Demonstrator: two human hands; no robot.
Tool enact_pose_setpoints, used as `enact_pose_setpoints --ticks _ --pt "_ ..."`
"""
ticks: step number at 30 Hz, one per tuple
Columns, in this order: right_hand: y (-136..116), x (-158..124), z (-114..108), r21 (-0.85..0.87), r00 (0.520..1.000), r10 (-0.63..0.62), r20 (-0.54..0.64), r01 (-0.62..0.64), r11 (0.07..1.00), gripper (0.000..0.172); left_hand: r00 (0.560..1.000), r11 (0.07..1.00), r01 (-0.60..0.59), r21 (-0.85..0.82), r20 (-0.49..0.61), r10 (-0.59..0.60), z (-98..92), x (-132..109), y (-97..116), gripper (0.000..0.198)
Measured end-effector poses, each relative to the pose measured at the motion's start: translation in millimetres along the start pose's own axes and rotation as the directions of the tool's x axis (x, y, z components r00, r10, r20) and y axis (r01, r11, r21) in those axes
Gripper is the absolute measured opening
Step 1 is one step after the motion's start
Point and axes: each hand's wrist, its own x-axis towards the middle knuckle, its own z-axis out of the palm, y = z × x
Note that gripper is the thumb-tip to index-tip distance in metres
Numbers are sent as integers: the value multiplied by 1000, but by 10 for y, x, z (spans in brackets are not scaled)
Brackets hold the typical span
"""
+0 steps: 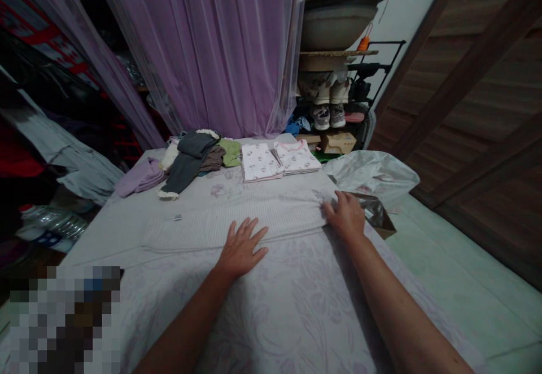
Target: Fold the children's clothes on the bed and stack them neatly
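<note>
1. Head view: left hand (pixel 242 250), at 6 o'clock of the striped cloth (pixel 237 210), rests fingers spread wide over its near edge.
2. Right hand (pixel 348 216), 3 o'clock, curls at the cloth's end; whether it pinches, I cannot tell.
3. Cloth lies flat, long, seemingly part-folded.
4. Grey garment (pixel 192 157), 11 o'clock: loosely heaped, seemingly left to do.
5. Printed clothes (pixel 259 161), 1 o'clock: squared, apparently done.

There are two hands (pixel 241 248) (pixel 349 216), one striped garment (pixel 203 228), two printed stacks (pixel 261 162) (pixel 297 158), one dark grey garment (pixel 189 162).
</note>
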Motion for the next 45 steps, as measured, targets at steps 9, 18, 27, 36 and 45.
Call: enact_pose_setpoints --ticks 9,18,27,36,45 --pt "-1194 -81 188 451 832 -544 111 445 774 27 1000 977 24 -212 -13 -27 -120 64 -93 47" --pt "-1539 -148 656 660 896 -410 169 206 723 18 940 807 283 -519 -20 -342 -385 280 -550 31" --pt "-1286 51 703 883 914 71 399 -362 -300 34 920 916 347 -202 -116 -374 -559 933 -595 27" --pt "-1283 80 709 857 901 8 433 -409 -314 33 879 872 468 -140 168 -445 -484 1155 -517 44" --pt "-1293 94 719 828 880 5 475 -445 -340 34 854 876 398 -273 459 -245 -561 1379 -635 69"
